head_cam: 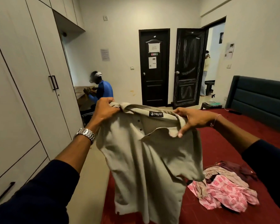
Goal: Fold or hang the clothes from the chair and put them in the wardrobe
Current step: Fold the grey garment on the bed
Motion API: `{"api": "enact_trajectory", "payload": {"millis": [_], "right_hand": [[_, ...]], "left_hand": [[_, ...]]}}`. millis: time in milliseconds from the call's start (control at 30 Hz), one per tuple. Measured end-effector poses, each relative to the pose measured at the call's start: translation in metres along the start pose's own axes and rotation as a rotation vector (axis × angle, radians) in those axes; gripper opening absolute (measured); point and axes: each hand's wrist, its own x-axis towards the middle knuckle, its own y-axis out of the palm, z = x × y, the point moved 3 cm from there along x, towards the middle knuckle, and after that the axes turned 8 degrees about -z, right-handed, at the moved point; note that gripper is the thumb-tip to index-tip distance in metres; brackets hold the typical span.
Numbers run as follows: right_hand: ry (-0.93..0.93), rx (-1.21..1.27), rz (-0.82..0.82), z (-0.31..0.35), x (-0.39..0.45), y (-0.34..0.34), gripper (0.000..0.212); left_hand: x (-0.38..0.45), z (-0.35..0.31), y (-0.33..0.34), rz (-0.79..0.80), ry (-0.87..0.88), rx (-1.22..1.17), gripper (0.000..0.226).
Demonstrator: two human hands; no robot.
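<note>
A beige polo shirt (149, 162) hangs in front of me over the edge of the red bed (220, 143), its collar and black label facing me. My left hand (105, 110) grips the shirt's left shoulder in a fist. My right hand (191, 120) pinches the right shoulder by the collar, thumb pointing down. A pile of pink patterned and dark red clothes (223, 189) lies on the bed to the right. The white wardrobe (31, 78) runs along the left wall with its doors closed. No chair is in view.
A person in a blue top (102, 91) sits at a desk beyond the wardrobe. Two dark doors (153, 68) stand at the far wall, the right one open, with another person (206, 67) in the doorway. A dark padded headboard (262, 97) is at the right.
</note>
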Motion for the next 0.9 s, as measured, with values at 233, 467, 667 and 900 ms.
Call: {"api": "enact_trajectory", "payload": {"millis": [233,467,667,900], "right_hand": [[-0.257,-0.196,-0.153,0.005,-0.029,-0.025,0.013],[-0.261,0.052,-0.445,0.001,-0.058,-0.002,0.024],[-0.256,0.147,-0.629,0.002,-0.082,0.007,0.028],[-0.318,-0.577,-0.829,0.007,-0.117,0.008,0.036]], "left_hand": [[-0.026,-0.027,-0.028,-0.07,0.073,0.186,0.036],[-0.061,-0.056,-0.04,0.044,0.117,0.207,0.071],[-0.099,-0.069,-0.049,-0.053,0.134,0.177,0.044],[-0.113,-0.074,-0.037,-0.052,0.134,0.707,0.088]]}}
